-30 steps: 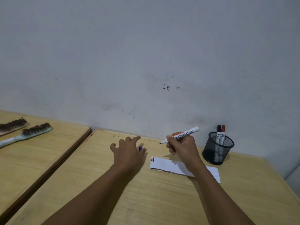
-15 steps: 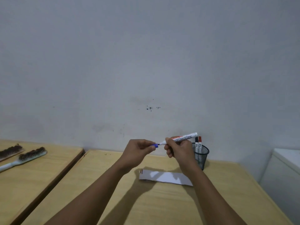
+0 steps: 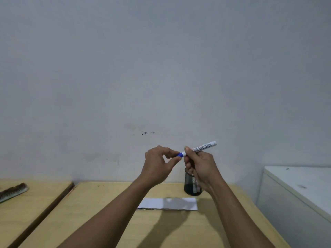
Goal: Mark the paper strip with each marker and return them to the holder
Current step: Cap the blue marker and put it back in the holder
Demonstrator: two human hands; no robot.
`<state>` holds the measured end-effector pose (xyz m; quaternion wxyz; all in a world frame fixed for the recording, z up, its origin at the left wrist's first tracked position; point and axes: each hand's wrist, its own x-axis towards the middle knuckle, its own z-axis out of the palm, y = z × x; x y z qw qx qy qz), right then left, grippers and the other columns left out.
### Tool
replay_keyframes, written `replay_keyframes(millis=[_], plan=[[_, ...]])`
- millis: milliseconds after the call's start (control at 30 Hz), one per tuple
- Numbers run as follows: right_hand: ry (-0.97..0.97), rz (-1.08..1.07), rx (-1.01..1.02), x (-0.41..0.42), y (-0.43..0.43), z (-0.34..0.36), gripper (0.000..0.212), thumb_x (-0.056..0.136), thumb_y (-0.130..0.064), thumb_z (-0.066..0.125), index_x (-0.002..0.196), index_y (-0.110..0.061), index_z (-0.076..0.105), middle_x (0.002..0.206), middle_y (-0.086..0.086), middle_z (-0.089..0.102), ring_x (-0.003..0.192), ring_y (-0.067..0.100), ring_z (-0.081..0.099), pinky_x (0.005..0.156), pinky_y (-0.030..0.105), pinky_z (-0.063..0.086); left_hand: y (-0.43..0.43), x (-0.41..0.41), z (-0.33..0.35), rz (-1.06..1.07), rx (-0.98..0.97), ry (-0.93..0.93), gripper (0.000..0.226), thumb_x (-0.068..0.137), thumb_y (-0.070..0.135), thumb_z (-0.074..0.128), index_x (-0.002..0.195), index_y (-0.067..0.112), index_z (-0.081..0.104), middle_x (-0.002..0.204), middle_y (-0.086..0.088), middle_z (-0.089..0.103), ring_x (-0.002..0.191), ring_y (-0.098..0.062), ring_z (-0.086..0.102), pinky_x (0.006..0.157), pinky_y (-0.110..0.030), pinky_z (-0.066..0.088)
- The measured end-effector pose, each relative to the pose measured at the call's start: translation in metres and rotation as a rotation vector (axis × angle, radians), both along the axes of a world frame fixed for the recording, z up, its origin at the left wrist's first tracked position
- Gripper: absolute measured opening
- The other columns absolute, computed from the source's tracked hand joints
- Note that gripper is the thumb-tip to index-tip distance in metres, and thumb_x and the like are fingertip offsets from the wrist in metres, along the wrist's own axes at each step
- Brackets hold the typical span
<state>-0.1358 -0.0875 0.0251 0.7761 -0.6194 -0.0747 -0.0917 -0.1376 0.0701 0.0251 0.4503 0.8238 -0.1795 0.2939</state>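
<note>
the marker (image 3: 201, 148) is gripped in the right hand (image 3: 201, 167), raised above the table (image 3: 89, 212); its blue cap (image 3: 181, 154) is pinched on by the left hand (image 3: 159, 165) — capping, it seems. next, a drop into the mesh holder (image 3: 190, 185), just beyond the paper strip (image 3: 170, 204), is called for.

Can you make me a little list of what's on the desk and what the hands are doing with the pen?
left hand: pinching the blue cap at the marker's tip end
right hand: gripping the white marker barrel, held up above the desk
paper strip: lying flat on the wooden desk
holder: black mesh cup behind the paper, partly hidden by the right hand
brush: on the neighbouring desk, far left
</note>
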Motion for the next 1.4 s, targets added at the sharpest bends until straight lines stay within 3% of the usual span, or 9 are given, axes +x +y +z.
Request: replay_keyframes(millis=[133,200,267,367,633,833,1000,1167,1400], plan=[[-0.018,-0.298,-0.272,0.001,-0.014,-0.001,0.043,0.089,-0.047,0.071,0.078,-0.005,0.073,0.061,0.006,0.065,0.052,0.016,0.052,0.054,0.031,0.046,-0.011,0.008,0.009,0.141,0.151,-0.101,0.017,0.086,0.040,0.071,0.102,0.034,0.075,0.082,0.024,0.062,0.081,-0.002,0.056,0.089,-0.040,0.038],[-0.180,-0.490,-0.452,0.007,-0.023,-0.005,0.027,0.088,-0.040,0.074,0.082,-0.014,0.067,0.063,0.004,0.062,0.052,0.013,0.050,0.054,0.034,0.046,-0.018,0.011,0.019,0.171,0.217,-0.129,0.018,0.088,0.041,0.067,0.105,0.035,0.072,0.085,0.023,0.060,0.082,-0.002,0.053,0.084,-0.034,0.026],[-0.324,-0.488,-0.600,0.013,-0.032,-0.009,0.017,0.087,-0.026,0.076,0.097,-0.022,0.063,0.070,-0.003,0.058,0.054,0.009,0.048,0.057,0.029,0.047,-0.025,0.016,0.027,0.158,0.272,-0.151,0.017,0.089,0.042,0.065,0.104,0.036,0.071,0.082,0.025,0.058,0.082,-0.001,0.052,0.082,-0.033,0.021],[-0.414,-0.441,-0.761,0.025,-0.041,-0.013,0.026,0.087,-0.021,0.076,0.111,-0.024,0.066,0.084,-0.010,0.059,0.066,0.006,0.054,0.064,0.027,0.052,-0.036,0.027,0.033,0.087,0.299,-0.162,0.017,0.089,0.042,0.065,0.104,0.036,0.070,0.083,0.023,0.062,0.084,-0.002,0.056,0.087,-0.036,0.025],[-0.321,-0.447,-0.578,0.077,-0.069,-0.021,0.008,0.089,-0.018,0.075,0.094,-0.019,0.069,0.081,-0.006,0.069,0.070,-0.001,0.061,0.063,0.007,0.045,-0.058,0.074,0.011,0.043,0.295,-0.084,0.026,0.089,0.045,0.062,0.115,0.041,0.062,0.094,0.021,0.068,0.085,0.000,0.061,0.094,-0.038,0.027],[-0.254,-0.469,-0.772,0.116,-0.090,-0.044,0.057,0.095,-0.022,0.067,0.143,-0.037,0.039,0.091,-0.008,0.071,0.078,0.011,0.066,0.070,0.028,0.054,-0.065,0.119,-0.044,0.066,0.612,0.132,0.059,0.079,0.061,0.062,0.132,0.037,0.051,0.132,0.010,0.057,0.124,-0.014,0.046,0.101,-0.045,0.026],[-0.156,-0.477,-1.011,0.143,-0.095,-0.064,0.049,0.098,-0.028,0.059,0.140,-0.044,0.040,0.094,-0.005,0.069,0.078,0.018,0.065,0.071,0.040,0.058,-0.077,0.145,-0.073,0.013,0.749,0.276,0.089,0.073,0.073,0.062,0.147,0.034,0.032,0.150,0.005,0.042,0.137,-0.020,0.034,0.111,-0.056,0.017],[-0.098,-0.416,-1.091,0.162,-0.095,-0.085,0.050,0.097,-0.025,0.061,0.142,-0.037,0.043,0.085,-0.001,0.069,0.072,0.018,0.066,0.065,0.042,0.059,-0.082,0.164,-0.088,0.009,0.765,0.328,0.086,0.075,0.074,0.059,0.147,0.032,0.034,0.147,0.003,0.046,0.137,-0.022,0.035,0.113,-0.061,0.010],[-0.040,-0.367,-1.107,0.172,-0.096,-0.105,0.056,0.098,-0.033,0.057,0.151,-0.035,0.040,0.105,0.000,0.069,0.100,0.021,0.063,0.074,0.036,0.053,-0.082,0.170,-0.093,-0.043,0.718,0.347,0.083,0.077,0.070,0.060,0.146,0.032,0.036,0.141,0.002,0.048,0.132,-0.023,0.038,0.112,-0.060,0.014]])
